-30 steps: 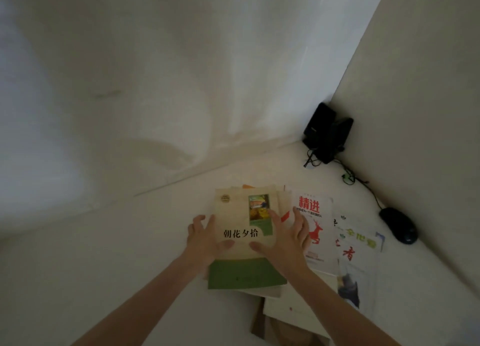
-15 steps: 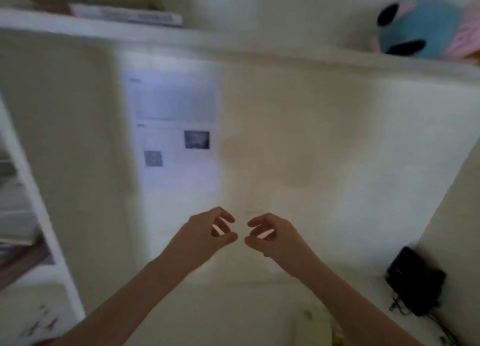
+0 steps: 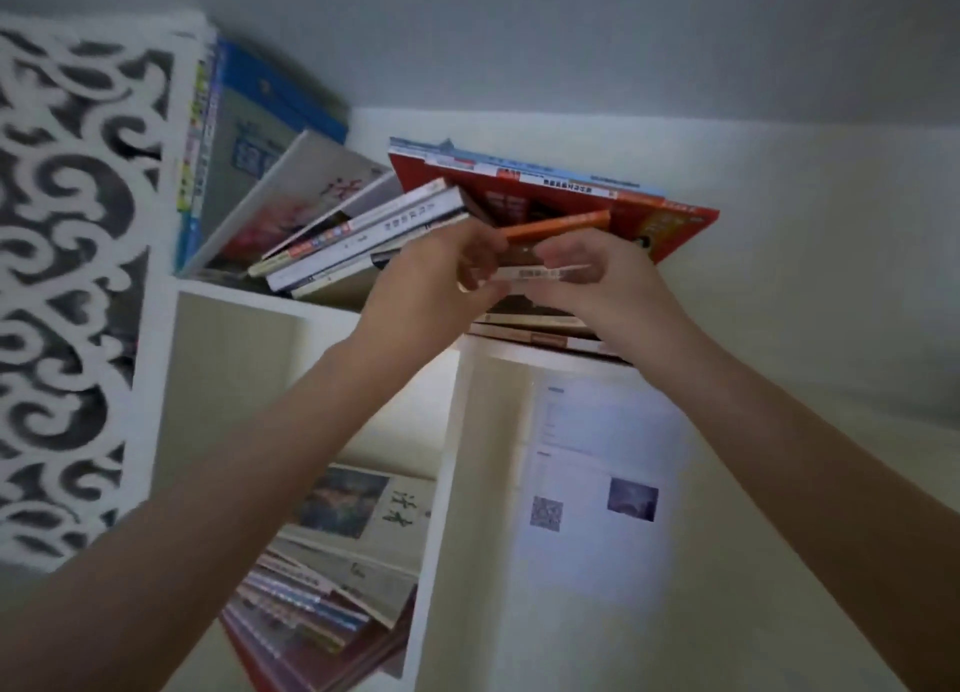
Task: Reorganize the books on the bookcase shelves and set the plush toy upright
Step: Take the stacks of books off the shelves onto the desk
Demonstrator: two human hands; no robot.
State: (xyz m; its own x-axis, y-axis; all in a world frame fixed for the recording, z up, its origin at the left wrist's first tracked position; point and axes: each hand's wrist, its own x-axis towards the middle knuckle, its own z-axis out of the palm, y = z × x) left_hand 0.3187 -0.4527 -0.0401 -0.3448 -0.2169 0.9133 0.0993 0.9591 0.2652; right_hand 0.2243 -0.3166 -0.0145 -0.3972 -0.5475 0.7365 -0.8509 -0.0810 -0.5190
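Books (image 3: 363, 234) crowd the upper shelf (image 3: 260, 299) of the bookcase (image 3: 440, 483), slumped rather than standing. A blue book (image 3: 275, 96) stands nearly upright at the left end, near a white cut-out panel (image 3: 67, 275). Several more lean towards it at a steep slant, and to their right a stack lies flat with a wide red book (image 3: 571, 192) near its top. A thin orange book (image 3: 558, 225) pokes out of that stack, tilted. Both hands are raised in front of the stack. The left hand (image 3: 426, 286) and the right hand (image 3: 613, 286) meet at a pale book (image 3: 540, 274) that sticks out of the pile. Each has its fingers above and thumb below, curled onto the book's edge, so the grip is narrow and closed on the book. Motion blur hides the exact fingertip contact. On the lower shelf another heap of books (image 3: 337, 572) lies flat and fanned out. A printed sheet of paper (image 3: 597, 473) is stuck to the beige side wall on the right.
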